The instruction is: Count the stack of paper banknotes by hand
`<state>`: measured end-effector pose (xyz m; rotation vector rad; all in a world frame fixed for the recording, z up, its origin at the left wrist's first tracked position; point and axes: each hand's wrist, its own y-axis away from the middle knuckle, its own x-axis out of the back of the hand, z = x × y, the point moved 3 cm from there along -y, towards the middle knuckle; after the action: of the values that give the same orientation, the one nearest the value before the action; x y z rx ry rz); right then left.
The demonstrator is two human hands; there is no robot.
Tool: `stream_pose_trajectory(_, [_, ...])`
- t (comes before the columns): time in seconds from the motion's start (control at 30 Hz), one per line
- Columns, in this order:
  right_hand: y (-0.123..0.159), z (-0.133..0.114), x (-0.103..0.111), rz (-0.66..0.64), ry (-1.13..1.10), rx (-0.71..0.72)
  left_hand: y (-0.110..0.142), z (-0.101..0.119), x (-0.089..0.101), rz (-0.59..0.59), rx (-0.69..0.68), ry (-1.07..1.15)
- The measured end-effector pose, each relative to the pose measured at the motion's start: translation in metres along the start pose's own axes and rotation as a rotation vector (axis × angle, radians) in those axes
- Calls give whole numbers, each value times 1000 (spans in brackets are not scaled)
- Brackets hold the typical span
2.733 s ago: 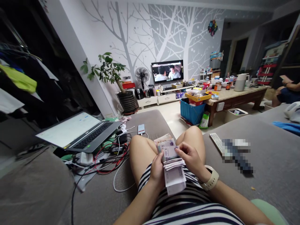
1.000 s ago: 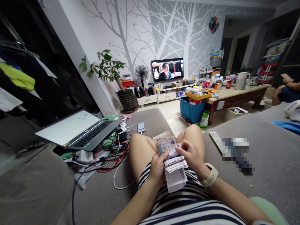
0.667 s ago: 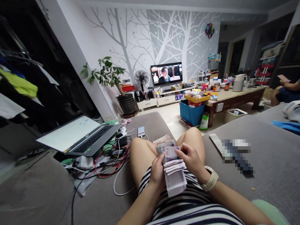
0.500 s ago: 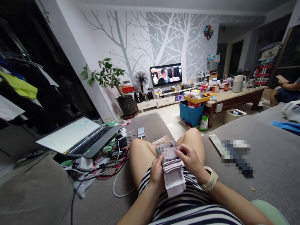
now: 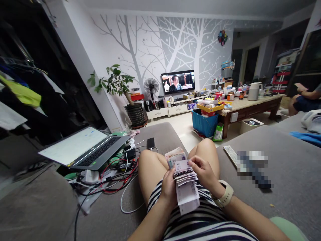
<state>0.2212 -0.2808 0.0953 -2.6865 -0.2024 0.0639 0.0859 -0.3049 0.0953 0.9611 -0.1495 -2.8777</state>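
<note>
Gently | your left hand [image 5: 168, 185], fingers curled tight, clamps the folded purple-white paper banknotes [image 5: 187, 192] | your right hand [image 5: 204, 171] pinches their upper-right corner | better peel singly

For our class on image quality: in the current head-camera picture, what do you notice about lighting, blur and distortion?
Head view: hanging clothes sit amid deep shadow at left; head view: the laptop screen glows pale; head view: the pillar leans, probably wide-angle distortion; head view: mosaic blocks cover part of the pale remote; head view: the banknotes' small print is unreadable.
</note>
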Motion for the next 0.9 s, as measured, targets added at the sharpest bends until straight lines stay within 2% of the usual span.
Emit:
stream_pose_trajectory(0.23, [0, 3, -1, -8, -28, 0, -1, 4, 0, 68, -24, -38])
stream_pose_trajectory(0.47, [2, -1, 0, 4, -35, 1, 0, 1, 1, 49, 17, -34])
stream_pose_trajectory(0.9, [2, -8, 2, 8, -50, 7, -1, 0, 2, 46, 15, -27])
